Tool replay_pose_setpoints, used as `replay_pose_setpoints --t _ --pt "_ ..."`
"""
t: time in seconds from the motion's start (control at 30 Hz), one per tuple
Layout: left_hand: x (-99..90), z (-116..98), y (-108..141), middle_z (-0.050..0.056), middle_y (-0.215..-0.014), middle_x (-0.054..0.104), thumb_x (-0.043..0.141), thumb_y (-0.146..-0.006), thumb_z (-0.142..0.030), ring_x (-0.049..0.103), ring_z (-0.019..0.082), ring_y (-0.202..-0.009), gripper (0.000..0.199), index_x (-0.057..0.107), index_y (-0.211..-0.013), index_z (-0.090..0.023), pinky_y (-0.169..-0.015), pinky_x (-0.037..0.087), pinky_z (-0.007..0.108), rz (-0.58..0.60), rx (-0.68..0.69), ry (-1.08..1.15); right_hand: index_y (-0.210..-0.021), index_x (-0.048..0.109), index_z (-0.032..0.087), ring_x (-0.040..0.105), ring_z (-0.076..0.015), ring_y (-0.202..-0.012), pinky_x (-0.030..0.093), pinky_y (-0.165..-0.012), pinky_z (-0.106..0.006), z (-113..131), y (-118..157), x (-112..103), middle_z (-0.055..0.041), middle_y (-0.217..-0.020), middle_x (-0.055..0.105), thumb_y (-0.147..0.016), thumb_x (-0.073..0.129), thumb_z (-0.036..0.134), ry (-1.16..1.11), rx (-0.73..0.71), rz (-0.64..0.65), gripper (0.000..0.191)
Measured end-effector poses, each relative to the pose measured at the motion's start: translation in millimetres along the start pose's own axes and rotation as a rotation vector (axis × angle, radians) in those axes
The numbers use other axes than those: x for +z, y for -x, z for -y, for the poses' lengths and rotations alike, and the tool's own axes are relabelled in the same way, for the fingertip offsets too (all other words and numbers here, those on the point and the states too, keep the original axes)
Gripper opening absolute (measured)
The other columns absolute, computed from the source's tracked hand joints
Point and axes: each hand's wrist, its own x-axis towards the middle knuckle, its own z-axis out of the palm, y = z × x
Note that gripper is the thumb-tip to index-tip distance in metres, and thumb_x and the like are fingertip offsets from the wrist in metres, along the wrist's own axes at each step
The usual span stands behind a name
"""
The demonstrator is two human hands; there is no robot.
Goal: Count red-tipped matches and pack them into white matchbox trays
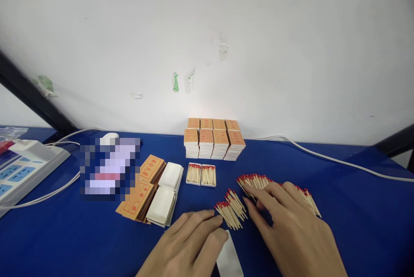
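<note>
My left hand [190, 242] rests low with its fingers stretched out flat, nothing seen in it. Its thumb lies by the top edge of a white rectangular piece [230, 257], partly hidden at the bottom. Just beyond its fingertips sit two small loose bunches of red-tipped matches [229, 216]. A wider row of matches [254, 181] spreads under and behind my right hand [287, 221]. The thumb and index finger of that hand are apart at the row's left end; the other fingers cover part of it. Two matchbox trays [201, 175] filled with matches stand side by side farther back.
Stacked matchboxes [213, 139] stand against the wall. Left of centre are orange matchbox sleeves [139, 197] and white stacked trays [163, 203]. A blurred-out phone-like object [113, 165], a power strip [22, 173] and white cables [310, 150] lie on the blue table [365, 208].
</note>
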Motion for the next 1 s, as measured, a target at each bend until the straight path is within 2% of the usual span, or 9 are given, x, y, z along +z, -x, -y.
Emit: replay_pose_setpoints --t 0.13,0.23,0.43,0.57,0.8,1.0 --pt "-0.8 0 -1 0.009 -0.127 0.087 0.043 -0.127 -0.046 0.085 0.024 -0.118 0.043 0.072 -0.127 -0.014 -0.100 0.070 0.032 0.000 -0.008 -0.018 -0.111 0.082 0.024 0.065 -0.0296 -0.093 0.049 -0.059 -0.036 -2 2 1 -0.0102 -0.099 0.076 -0.115 0.044 0.018 -0.002 -0.031 0.003 0.038" --pt "-2.0 -1 -2 0.008 -0.124 0.088 0.043 -0.127 -0.043 0.086 0.024 -0.116 0.040 0.072 -0.125 -0.015 -0.098 0.070 0.031 -0.011 -0.010 -0.031 -0.109 0.081 0.025 0.065 -0.0286 -0.092 0.049 -0.060 -0.035 -3 3 1 -0.0087 -0.099 0.076 -0.114 0.046 0.016 -0.024 -0.026 0.018 0.036" --pt "-1.6 -1 -4 0.009 -0.123 0.088 0.044 -0.127 -0.042 0.087 0.026 -0.114 0.039 0.071 -0.124 -0.014 -0.093 0.073 0.035 -0.011 -0.001 -0.032 -0.109 0.079 0.025 0.065 -0.0270 -0.092 0.050 -0.064 -0.036 -1 -2 1 -0.0062 -0.100 0.076 -0.114 0.053 0.020 -0.056 0.003 0.005 0.027" --pt "-0.2 -1 -3 0.008 -0.123 0.088 0.041 -0.127 -0.040 0.087 0.025 -0.113 0.039 0.070 -0.124 -0.015 -0.092 0.073 0.035 -0.017 -0.002 -0.041 -0.099 0.076 0.024 0.065 -0.0281 -0.090 0.049 -0.068 -0.039 1 -6 3 -0.0062 -0.093 0.074 -0.116 0.052 0.024 -0.047 0.041 -0.031 0.029" --pt "-1.5 -1 -3 0.007 -0.124 0.088 0.043 -0.126 -0.042 0.087 0.025 -0.113 0.038 0.070 -0.126 -0.015 -0.092 0.072 0.035 -0.010 0.001 -0.045 -0.096 0.073 0.026 0.064 -0.0254 -0.086 0.047 -0.060 -0.035 1 -4 1 -0.0043 -0.090 0.073 -0.116 0.050 0.023 -0.103 0.011 -0.060 0.030" --pt "-2.5 0 -6 0.004 -0.122 0.088 0.031 -0.129 -0.050 0.087 0.022 -0.112 0.051 0.069 -0.123 -0.017 -0.091 0.070 0.032 -0.028 0.009 -0.068 -0.095 0.072 0.027 0.065 -0.0256 -0.086 0.044 -0.058 -0.035 -3 -4 -6 -0.0054 -0.091 0.074 -0.119 0.047 0.030 -0.124 -0.025 -0.045 0.035"
